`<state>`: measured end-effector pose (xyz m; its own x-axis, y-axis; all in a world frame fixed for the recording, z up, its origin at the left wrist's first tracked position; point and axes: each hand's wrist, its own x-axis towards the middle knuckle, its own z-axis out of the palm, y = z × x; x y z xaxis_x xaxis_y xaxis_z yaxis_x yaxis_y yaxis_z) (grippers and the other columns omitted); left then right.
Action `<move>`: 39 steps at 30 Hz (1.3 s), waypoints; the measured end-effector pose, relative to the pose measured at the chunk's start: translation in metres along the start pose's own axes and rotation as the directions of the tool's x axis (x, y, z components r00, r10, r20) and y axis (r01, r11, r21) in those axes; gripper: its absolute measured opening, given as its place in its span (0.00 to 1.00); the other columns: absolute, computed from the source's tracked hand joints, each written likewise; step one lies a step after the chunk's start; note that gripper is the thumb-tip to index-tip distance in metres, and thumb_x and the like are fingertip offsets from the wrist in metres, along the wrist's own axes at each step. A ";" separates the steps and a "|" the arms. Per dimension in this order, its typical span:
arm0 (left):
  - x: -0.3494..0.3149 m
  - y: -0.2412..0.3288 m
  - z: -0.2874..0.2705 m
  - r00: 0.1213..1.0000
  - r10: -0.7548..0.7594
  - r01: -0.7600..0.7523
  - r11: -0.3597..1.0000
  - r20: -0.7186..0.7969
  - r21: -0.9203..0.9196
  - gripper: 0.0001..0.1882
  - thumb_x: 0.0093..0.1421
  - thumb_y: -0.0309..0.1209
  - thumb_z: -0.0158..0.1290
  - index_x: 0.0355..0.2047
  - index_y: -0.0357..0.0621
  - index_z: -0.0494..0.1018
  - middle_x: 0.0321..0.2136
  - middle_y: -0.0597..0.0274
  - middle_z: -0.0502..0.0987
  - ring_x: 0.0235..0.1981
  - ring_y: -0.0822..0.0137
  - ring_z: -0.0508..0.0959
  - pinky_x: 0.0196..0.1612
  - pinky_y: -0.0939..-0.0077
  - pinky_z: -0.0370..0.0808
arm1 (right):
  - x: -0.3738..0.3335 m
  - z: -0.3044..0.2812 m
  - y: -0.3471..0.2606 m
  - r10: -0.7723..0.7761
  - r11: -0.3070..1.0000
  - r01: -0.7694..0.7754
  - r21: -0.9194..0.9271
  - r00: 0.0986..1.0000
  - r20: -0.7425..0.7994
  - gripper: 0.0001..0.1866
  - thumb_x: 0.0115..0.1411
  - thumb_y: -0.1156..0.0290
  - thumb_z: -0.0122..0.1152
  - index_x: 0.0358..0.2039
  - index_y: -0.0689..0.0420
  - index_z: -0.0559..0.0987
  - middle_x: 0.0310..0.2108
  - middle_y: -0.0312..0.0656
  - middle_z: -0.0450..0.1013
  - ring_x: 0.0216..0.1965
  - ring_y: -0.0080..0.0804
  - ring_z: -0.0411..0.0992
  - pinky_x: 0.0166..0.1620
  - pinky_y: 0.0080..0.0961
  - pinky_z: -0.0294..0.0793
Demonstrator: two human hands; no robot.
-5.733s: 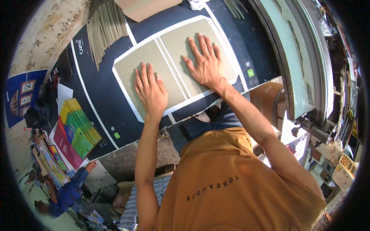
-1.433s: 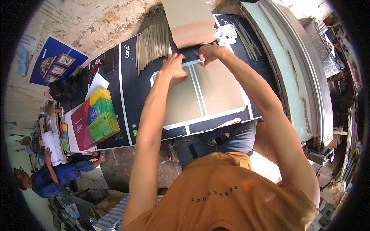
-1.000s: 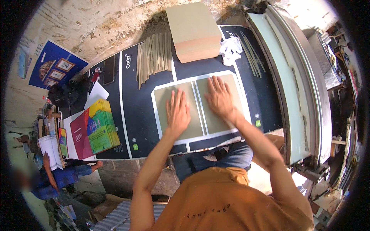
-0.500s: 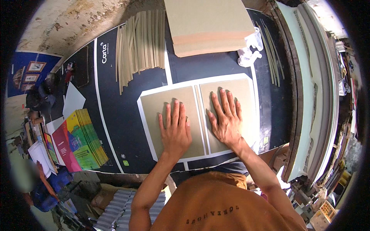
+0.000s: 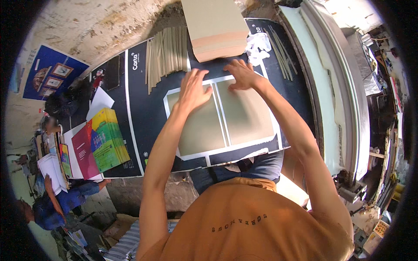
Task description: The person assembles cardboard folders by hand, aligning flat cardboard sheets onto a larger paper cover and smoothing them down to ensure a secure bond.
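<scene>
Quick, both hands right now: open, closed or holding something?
Left hand: open, fingers spread, at the left board; nothing visibly held.
Right hand: open, fingers bent, at the right board; nothing visibly held.

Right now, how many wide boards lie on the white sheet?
2: the left board, by the left hand, and the right board, by the right hand. Hands partly cover both.

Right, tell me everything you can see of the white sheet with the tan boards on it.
The white sheet lies flat on the dark tabletop, its far left corner cut slantwise. Two tan boards, seemingly cardboard, sit side by side on it, a slim tan strip between them, white showing around. The left hand and right hand are at its far edge; contact is unclear.
</scene>
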<state>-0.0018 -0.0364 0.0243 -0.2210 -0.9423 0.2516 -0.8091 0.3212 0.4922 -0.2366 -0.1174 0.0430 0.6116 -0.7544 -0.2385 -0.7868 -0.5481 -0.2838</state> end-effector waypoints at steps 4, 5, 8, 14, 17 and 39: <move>0.022 -0.003 0.011 0.976 -0.094 0.055 0.980 0.198 0.192 0.35 0.47 0.41 0.66 0.56 0.41 0.76 0.52 0.49 0.74 0.56 0.48 0.74 0.59 0.50 0.73 | 0.032 -0.017 -0.029 0.016 0.978 0.021 -0.207 0.984 0.177 0.31 0.44 0.56 0.80 0.51 0.45 0.82 0.64 0.53 0.63 0.69 0.52 0.58 0.63 0.62 0.63; 0.023 -0.003 0.011 0.970 -0.091 0.047 0.980 0.223 0.193 0.34 0.46 0.41 0.66 0.55 0.43 0.77 0.51 0.50 0.75 0.56 0.48 0.74 0.59 0.49 0.73 | 0.036 -0.015 -0.033 0.006 0.977 0.030 -0.213 0.987 0.163 0.31 0.44 0.56 0.80 0.51 0.45 0.82 0.64 0.53 0.63 0.69 0.52 0.58 0.63 0.62 0.63; 0.024 0.012 0.013 0.961 -0.081 0.028 0.979 0.265 0.200 0.32 0.45 0.42 0.67 0.52 0.46 0.79 0.50 0.51 0.76 0.56 0.48 0.75 0.58 0.51 0.74 | 0.045 -0.003 -0.026 -0.021 0.944 0.086 -0.317 0.979 0.203 0.29 0.45 0.54 0.78 0.50 0.43 0.82 0.57 0.43 0.74 0.66 0.48 0.65 0.61 0.68 0.64; 0.003 -0.024 -0.022 0.875 -0.281 0.164 0.938 0.395 0.305 0.28 0.44 0.42 0.66 0.48 0.49 0.80 0.52 0.56 0.80 0.55 0.51 0.79 0.58 0.45 0.74 | 0.032 -0.018 0.028 0.138 0.977 -0.076 -0.201 0.937 0.320 0.27 0.47 0.59 0.80 0.49 0.46 0.80 0.49 0.39 0.80 0.59 0.45 0.74 0.61 0.73 0.61; -0.033 -0.039 -0.043 0.859 -0.330 0.200 0.920 0.392 0.337 0.26 0.48 0.40 0.64 0.48 0.46 0.78 0.52 0.55 0.79 0.55 0.53 0.78 0.59 0.45 0.71 | 0.000 -0.017 0.052 0.156 0.981 -0.128 -0.147 0.968 0.196 0.28 0.44 0.59 0.82 0.47 0.47 0.83 0.47 0.41 0.82 0.56 0.47 0.76 0.58 0.74 0.63; -0.079 0.000 0.045 0.994 0.087 -0.065 0.951 -0.060 0.302 0.30 0.65 0.41 0.55 0.62 0.37 0.68 0.57 0.49 0.70 0.56 0.46 0.71 0.62 0.50 0.69 | -0.040 0.104 -0.043 0.054 0.997 -0.069 -0.024 0.918 -0.392 0.39 0.71 0.44 0.45 0.72 0.61 0.61 0.75 0.47 0.55 0.76 0.44 0.53 0.74 0.58 0.49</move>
<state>-0.0092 0.0343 -0.0332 -0.2571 -0.9034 0.3433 -0.9196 0.3378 0.2003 -0.2186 -0.0257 -0.0312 0.4867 -0.8638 0.1299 -0.8286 -0.5036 -0.2444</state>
